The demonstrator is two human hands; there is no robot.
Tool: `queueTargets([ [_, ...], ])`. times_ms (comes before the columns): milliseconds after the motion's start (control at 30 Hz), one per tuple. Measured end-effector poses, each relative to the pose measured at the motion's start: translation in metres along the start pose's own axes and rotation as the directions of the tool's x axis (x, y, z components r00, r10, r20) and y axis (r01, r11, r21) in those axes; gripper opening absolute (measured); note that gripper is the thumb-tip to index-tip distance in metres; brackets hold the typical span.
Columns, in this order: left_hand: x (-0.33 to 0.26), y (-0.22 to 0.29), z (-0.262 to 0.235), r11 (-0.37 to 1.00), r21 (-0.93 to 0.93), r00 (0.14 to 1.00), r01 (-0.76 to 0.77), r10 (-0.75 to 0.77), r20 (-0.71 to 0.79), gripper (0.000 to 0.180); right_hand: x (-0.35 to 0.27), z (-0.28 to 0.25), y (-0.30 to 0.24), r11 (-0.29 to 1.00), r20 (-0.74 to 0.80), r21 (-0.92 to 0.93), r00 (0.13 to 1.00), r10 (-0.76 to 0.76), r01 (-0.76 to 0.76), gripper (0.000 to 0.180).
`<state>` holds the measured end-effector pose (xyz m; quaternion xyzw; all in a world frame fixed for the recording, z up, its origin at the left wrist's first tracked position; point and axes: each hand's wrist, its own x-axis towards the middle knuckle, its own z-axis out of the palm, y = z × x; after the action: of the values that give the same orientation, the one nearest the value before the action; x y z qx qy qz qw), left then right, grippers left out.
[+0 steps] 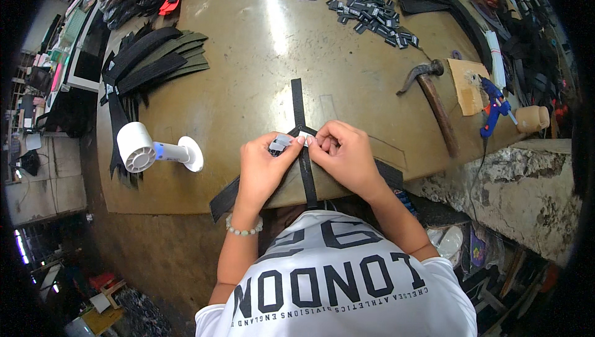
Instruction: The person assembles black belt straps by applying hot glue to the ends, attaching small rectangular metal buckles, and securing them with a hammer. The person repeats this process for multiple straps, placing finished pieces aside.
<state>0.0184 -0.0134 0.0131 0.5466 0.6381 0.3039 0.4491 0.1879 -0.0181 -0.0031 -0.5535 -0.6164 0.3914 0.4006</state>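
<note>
My left hand [265, 162] and my right hand [347, 156] meet near the table's front edge. Thumbs and fingertips of both pinch a small white label [305, 137] over the crossing of black webbing straps. One strap [297, 102] runs straight away from me, passing beneath the fingertips. Another black strap [224, 200] slants out below my left wrist, and its other side [389, 174] emerges beyond my right wrist. Tucked in my left fingers is a greyish, shiny tag-like piece [281, 143], partly hidden.
A white handheld fan [137, 148] lies left, below stacked black and olive straps [162, 58]. On the right are a hammer [437, 110], a cardboard piece [466, 87], a blue glue gun [494, 107] with a cord and a tape roll [532, 119]. Small black tags [372, 17] lie scattered at the back.
</note>
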Motion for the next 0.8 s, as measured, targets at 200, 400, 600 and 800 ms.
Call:
queueTargets([
  [200, 0.003, -0.002, 0.008, 0.997, 0.043, 0.991, -0.071, 0.075, -0.107, 0.025, -0.001, 0.009, -0.001, 0.993, -0.059, -0.110, 0.997, -0.056, 0.049, 0.018],
  [400, 0.006, -0.006, 0.006, 0.998, 0.006, 0.992, -0.057, 0.058, -0.111, 0.028, 0.001, 0.007, 0.003, 0.991, -0.025, -0.123, 0.998, -0.054, 0.050, 0.018],
  [600, 0.003, 0.001, 0.009, 0.981, 0.133, 0.979, -0.142, 0.159, -0.127, 0.026, 0.001, 0.006, 0.001, 0.991, -0.006, -0.127, 0.999, -0.039, 0.038, 0.019],
  [800, -0.024, 0.003, -0.016, 0.930, 0.194, 0.945, -0.312, 0.324, -0.034, 0.015, 0.001, 0.008, 0.005, 0.990, -0.010, -0.133, 0.999, -0.048, 0.046, 0.018],
])
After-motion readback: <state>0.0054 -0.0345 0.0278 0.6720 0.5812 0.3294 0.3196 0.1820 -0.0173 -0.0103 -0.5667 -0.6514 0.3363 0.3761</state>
